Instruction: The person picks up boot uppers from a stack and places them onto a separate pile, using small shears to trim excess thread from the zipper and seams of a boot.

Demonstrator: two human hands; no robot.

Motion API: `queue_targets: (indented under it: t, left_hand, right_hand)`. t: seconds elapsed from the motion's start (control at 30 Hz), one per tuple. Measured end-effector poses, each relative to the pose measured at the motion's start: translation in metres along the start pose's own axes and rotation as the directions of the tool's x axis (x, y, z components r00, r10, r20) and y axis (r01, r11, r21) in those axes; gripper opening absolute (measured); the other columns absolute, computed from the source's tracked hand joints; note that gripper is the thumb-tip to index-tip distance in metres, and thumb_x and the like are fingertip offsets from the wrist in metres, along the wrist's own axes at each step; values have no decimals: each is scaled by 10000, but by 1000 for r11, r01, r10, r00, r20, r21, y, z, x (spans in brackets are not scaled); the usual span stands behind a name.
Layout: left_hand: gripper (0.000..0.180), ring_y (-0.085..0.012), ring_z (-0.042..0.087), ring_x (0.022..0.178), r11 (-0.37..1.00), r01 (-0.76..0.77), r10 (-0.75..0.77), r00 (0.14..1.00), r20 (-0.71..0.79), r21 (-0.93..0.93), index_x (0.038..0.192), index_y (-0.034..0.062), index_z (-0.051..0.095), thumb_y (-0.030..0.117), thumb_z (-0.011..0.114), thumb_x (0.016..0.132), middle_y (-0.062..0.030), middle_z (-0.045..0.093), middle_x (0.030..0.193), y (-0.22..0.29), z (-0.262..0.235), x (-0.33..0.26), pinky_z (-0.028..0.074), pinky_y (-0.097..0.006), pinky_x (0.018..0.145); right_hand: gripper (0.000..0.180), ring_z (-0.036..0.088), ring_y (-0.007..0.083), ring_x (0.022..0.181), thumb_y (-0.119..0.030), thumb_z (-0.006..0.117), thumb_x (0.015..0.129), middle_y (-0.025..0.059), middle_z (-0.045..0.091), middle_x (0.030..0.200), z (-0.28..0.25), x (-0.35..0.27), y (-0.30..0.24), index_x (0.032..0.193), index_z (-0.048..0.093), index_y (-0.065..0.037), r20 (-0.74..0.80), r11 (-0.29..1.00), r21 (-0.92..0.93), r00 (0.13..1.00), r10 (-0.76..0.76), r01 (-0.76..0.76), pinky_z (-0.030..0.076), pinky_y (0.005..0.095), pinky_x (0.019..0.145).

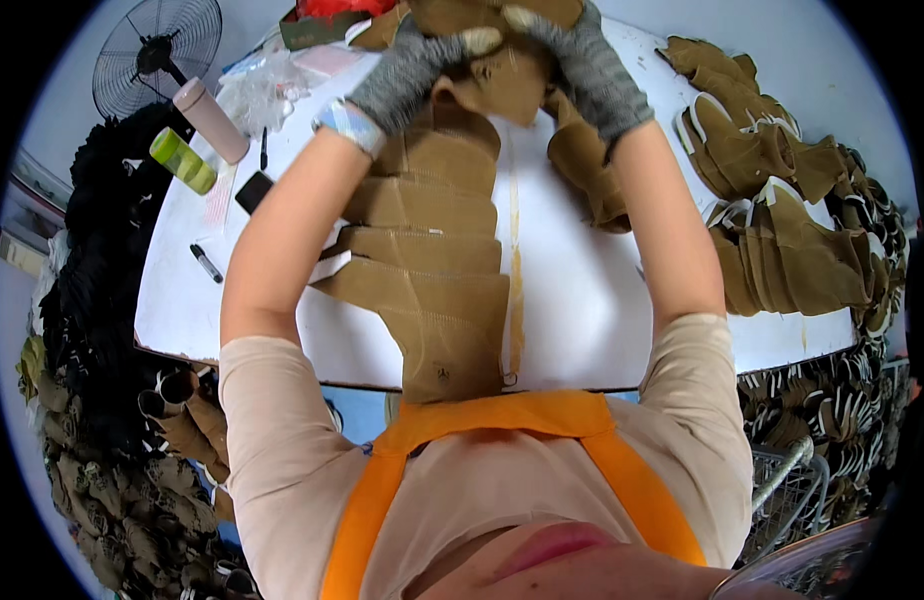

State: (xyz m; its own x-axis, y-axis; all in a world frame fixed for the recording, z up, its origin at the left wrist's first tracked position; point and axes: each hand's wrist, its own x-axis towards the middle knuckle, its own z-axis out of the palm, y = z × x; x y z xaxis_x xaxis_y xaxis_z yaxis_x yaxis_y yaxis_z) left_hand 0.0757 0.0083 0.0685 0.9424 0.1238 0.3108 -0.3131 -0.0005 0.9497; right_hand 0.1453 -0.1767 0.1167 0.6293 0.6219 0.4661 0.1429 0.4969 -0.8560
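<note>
While many tan pieces (427, 250) lie overlapped in a row, I add another. My left hand (407, 70) and right hand (587, 65) both pinch its top piece (502, 85); stacks (782, 250) wait.

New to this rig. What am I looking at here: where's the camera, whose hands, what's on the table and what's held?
There is no machine here, just a person working with two hands. The one picture comes from a wide fisheye camera worn on the person's head, looking down, so straight edges bend near the rim and the person's arms, shirt and orange apron straps fill the lower part.

Both hands wear grey knit gloves. The left hand and right hand together grip a tan suede piece at the far end of the white table. A row of overlapping tan pieces runs from it back toward the person. More tan pieces are heaped to the right. At left lie a pink bottle, a green bottle, a marker and a fan.
</note>
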Motion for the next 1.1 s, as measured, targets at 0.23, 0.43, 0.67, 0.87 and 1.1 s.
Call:
queue_targets:
  t: [0.23,0.43,0.67,0.87,1.1]
  left_hand:
    - [772,-234,550,1217,912,-231,195,971,138,338,1418,38,425,188,830,778,-95,580,1330,18,-17,-8,459,-373,1047]
    - [754,-239,616,1115,737,-33,-47,994,99,676,1396,26,481,334,824,799,-112,619,1268,-45,-96,0,474,-349,1025]
    - [768,-230,684,951,562,342,-315,931,-187,753,1179,25,696,712,558,866,-146,729,1020,-69,-83,-15,510,-347,898]
    - [713,-288,693,836,74,397,-370,863,-345,915,1135,34,709,683,526,905,-222,708,981,-60,-83,-10,532,-344,845]
    - [423,-344,676,816,423,215,-208,969,-136,880,1374,161,540,124,500,955,-202,690,955,-50,-73,-41,548,-396,790]
  right_hand:
    - [531,672,245,925,-171,845,773,136,689,1119,-22,45,69,1214,605,2,-305,993,-94,951,44,-76,577,364,829]
    - [684,636,262,966,-264,902,698,148,673,1095,-20,83,138,1214,553,18,-325,929,-369,935,-140,11,540,383,862]
    - [822,610,264,1007,-320,917,670,167,639,1135,-23,88,159,1254,456,30,-355,909,-412,909,-219,58,524,371,881]
    - [894,589,254,1063,-361,909,683,164,621,1186,-26,73,174,1323,424,31,-375,874,-486,904,-204,-5,512,365,916]
    - [560,625,203,959,-252,873,749,99,680,1085,-13,58,143,1176,612,-3,-248,974,-209,959,-135,84,531,349,869]
